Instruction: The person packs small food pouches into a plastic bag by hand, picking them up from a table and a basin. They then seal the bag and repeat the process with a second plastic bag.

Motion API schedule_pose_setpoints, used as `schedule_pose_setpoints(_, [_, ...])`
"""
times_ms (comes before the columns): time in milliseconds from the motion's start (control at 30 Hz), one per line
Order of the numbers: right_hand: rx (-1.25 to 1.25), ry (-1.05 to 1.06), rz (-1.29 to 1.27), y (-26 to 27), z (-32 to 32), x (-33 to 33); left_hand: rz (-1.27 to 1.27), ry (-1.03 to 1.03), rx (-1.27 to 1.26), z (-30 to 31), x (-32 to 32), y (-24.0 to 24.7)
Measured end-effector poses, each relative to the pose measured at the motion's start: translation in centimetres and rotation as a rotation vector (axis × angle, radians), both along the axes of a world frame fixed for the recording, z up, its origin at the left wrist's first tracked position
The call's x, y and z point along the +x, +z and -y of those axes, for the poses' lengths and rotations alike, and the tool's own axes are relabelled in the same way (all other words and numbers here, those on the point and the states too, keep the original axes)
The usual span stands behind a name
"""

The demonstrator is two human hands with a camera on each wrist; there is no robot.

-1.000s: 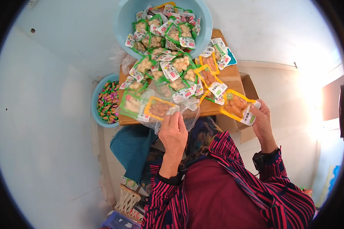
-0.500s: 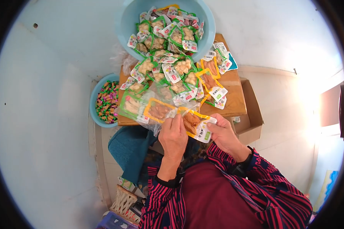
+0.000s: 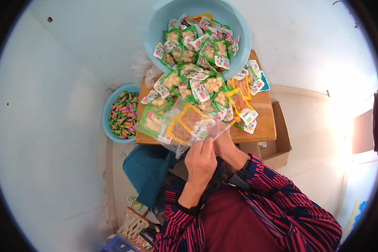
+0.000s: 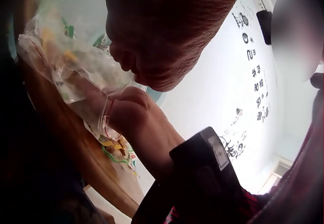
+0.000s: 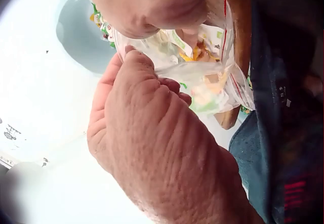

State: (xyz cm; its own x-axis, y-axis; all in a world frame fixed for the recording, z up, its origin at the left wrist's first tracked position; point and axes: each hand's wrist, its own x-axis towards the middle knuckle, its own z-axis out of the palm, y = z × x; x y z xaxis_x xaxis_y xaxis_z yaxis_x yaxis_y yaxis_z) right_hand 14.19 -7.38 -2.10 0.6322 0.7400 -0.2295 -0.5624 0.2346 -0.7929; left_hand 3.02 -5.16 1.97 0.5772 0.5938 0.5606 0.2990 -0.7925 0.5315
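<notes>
In the head view the left hand (image 3: 200, 163) pinches the open edge of a clear plastic bag (image 3: 178, 148); the right wrist view shows that pinch, with the left hand (image 5: 157, 128) large in the middle. The right hand (image 3: 226, 147) reaches into the bag's mouth, its fingers partly hidden, holding the white end of a yellow-edged packet (image 3: 192, 116). This packet overlaps another yellow-edged packet (image 3: 177, 133) in the bag, beside a green-edged packet (image 3: 152, 122). In the left wrist view the right hand (image 4: 132, 113) is inside the bag up to about the knuckles.
A large blue basin (image 3: 155, 42) of packets stands at the back of the wooden table (image 3: 264, 122), with loose packets (image 3: 212, 85) in front. A smaller basin (image 3: 106, 113) of wrapped sweets is at left, a cardboard box (image 3: 281, 147) at right, a teal cloth (image 3: 143, 168) below the table.
The right hand has brought its yellow-edged packet leftward from beyond the table's right corner and into the bag. The left hand stays at the bag's edge. The view has shifted slightly.
</notes>
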Motion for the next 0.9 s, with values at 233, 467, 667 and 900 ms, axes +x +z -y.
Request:
schedule_pose_setpoints(233, [-0.084, 0.019, 0.005, -0.8, -1.7, -0.7, 0.019, -0.007, 0.005, -0.4, -0.4, -0.2])
schedule_pose_setpoints(467, [-0.114, 0.132, 0.177, 1.5, 0.6, 0.3, -0.006, 0.023, -0.053, -0.4, -0.9, -0.7])
schedule_pose_setpoints(667, [-0.383, 0.079, 0.124, 3.7, 7.4, 2.6, 0.0, 0.017, -0.064, -0.2, -0.8, -0.6])
schedule_pose_setpoints(900, [-1.045, -0.242, 1.144, 0.7, 11.0, 12.6, -0.133, 0.03, -0.114, 0.4, -1.3, -0.1])
